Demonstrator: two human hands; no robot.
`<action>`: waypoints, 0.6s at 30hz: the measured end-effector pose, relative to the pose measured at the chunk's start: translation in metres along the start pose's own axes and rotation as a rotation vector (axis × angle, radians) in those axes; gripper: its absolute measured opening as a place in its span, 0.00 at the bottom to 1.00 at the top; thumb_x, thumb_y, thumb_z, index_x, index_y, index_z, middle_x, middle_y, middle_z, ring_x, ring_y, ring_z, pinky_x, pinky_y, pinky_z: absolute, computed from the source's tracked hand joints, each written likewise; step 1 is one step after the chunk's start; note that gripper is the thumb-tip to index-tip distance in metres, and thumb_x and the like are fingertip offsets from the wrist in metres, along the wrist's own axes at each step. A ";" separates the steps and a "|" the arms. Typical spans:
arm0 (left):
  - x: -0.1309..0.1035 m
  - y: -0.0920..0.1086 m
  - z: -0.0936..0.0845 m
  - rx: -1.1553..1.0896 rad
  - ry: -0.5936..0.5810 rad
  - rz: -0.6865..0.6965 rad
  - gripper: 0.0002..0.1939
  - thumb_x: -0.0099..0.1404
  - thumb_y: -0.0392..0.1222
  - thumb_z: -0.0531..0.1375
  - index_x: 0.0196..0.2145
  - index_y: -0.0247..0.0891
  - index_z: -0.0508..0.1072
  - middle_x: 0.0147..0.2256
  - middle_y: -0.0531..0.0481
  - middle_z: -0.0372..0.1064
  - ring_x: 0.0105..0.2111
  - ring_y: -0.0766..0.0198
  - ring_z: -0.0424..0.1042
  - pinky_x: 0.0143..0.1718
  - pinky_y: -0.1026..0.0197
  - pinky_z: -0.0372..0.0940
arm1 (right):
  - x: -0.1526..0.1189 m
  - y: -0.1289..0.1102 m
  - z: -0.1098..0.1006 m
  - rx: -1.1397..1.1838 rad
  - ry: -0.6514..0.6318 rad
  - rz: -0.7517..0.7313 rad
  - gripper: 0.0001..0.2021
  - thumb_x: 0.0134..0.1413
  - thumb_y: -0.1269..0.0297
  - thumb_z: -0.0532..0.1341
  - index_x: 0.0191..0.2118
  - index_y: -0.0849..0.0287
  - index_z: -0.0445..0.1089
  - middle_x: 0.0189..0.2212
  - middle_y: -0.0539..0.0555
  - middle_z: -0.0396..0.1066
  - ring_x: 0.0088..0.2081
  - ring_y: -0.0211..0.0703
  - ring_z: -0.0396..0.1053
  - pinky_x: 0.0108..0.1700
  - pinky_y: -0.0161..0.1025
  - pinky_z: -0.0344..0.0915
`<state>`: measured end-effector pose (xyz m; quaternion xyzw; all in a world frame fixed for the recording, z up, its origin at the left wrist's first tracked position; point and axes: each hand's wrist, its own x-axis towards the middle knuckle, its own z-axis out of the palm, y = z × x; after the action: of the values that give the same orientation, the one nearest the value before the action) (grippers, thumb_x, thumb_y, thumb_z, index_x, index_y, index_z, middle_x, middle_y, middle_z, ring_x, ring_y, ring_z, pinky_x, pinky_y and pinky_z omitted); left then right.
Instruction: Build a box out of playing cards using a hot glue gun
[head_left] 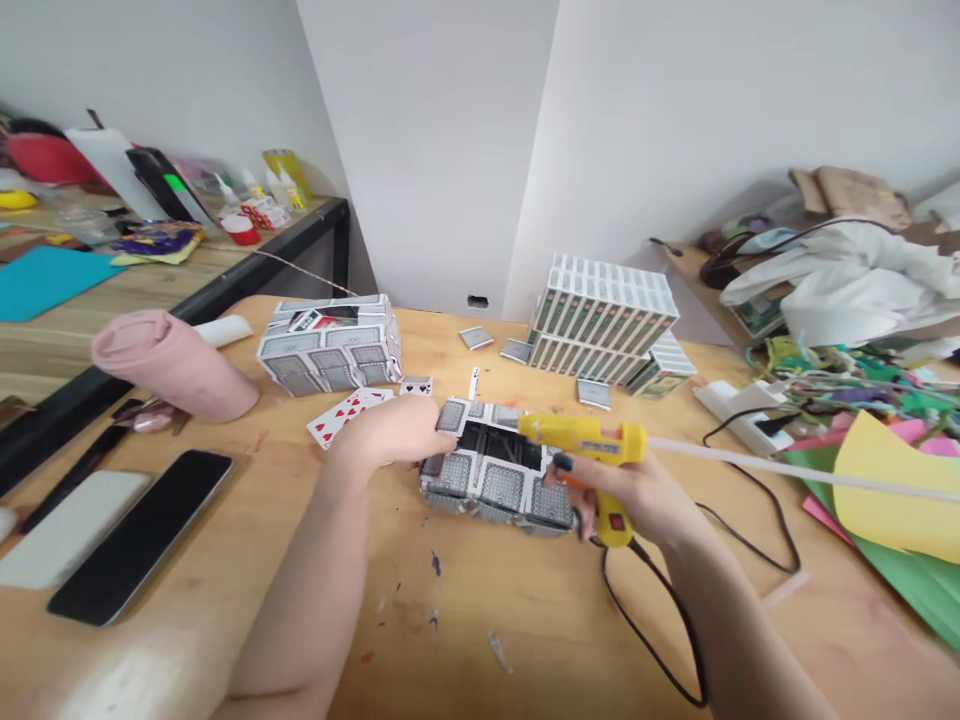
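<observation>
A yellow hot glue gun (581, 438) with a long glue stick (795, 470) out of its back is in my right hand (637, 490), fingers closed round the handle. Its nozzle points left, over the dark opening of a box covered in grey-patterned playing cards (502, 485). My left hand (397, 430) is at the box's left end, its thumb on the top edge; the other fingers are mostly hidden. Behind my left wrist lie face-up playing cards (334, 420). A second card-covered box (330, 345) stands at the back left, loose cards in its opening.
Stacked card packs (600, 320) stand at the back right, near small flat card pieces (476, 338). To the left are a pink roll (176, 365) and a black phone (142, 540). A white power strip (742, 415), black cord (682, 640) and coloured sheets (900, 490) lie right.
</observation>
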<state>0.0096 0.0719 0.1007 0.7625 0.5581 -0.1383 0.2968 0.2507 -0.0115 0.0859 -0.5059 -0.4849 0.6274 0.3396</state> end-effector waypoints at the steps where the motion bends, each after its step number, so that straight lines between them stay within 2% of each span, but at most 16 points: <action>1: 0.000 -0.004 -0.001 -0.033 -0.028 0.015 0.16 0.57 0.49 0.52 0.22 0.37 0.72 0.22 0.45 0.73 0.23 0.60 0.71 0.25 0.63 0.60 | 0.001 0.003 0.005 -0.001 -0.034 0.024 0.14 0.46 0.53 0.64 0.27 0.60 0.72 0.16 0.50 0.69 0.15 0.39 0.67 0.16 0.34 0.61; 4: 0.003 -0.012 -0.002 -0.086 -0.070 0.037 0.18 0.58 0.52 0.51 0.24 0.37 0.73 0.25 0.45 0.74 0.23 0.61 0.72 0.25 0.64 0.61 | 0.005 0.010 0.019 -0.017 -0.036 0.047 0.11 0.45 0.56 0.65 0.23 0.60 0.71 0.19 0.51 0.72 0.16 0.37 0.68 0.18 0.33 0.64; 8: 0.006 -0.015 -0.001 -0.096 -0.076 0.045 0.18 0.58 0.50 0.51 0.25 0.36 0.74 0.26 0.44 0.75 0.24 0.62 0.72 0.26 0.64 0.62 | 0.011 0.011 0.033 -0.062 -0.005 0.098 0.09 0.43 0.62 0.65 0.19 0.59 0.69 0.16 0.49 0.70 0.15 0.35 0.65 0.16 0.32 0.61; 13: 0.007 -0.013 0.000 -0.092 -0.063 0.044 0.17 0.58 0.48 0.51 0.24 0.36 0.75 0.25 0.44 0.75 0.23 0.61 0.71 0.30 0.62 0.64 | 0.018 0.014 0.044 0.020 -0.022 0.105 0.08 0.43 0.63 0.64 0.21 0.59 0.68 0.16 0.48 0.69 0.13 0.34 0.63 0.14 0.31 0.58; 18: 0.006 -0.008 0.000 -0.032 -0.056 0.019 0.17 0.60 0.44 0.48 0.25 0.35 0.74 0.26 0.41 0.75 0.24 0.59 0.72 0.29 0.60 0.64 | 0.022 0.018 0.054 -0.057 0.029 0.091 0.09 0.45 0.62 0.61 0.20 0.58 0.67 0.16 0.48 0.68 0.12 0.34 0.61 0.13 0.32 0.55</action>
<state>0.0037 0.0780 0.0953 0.7589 0.5443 -0.1478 0.3255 0.1936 -0.0108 0.0632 -0.5460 -0.4737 0.6209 0.3032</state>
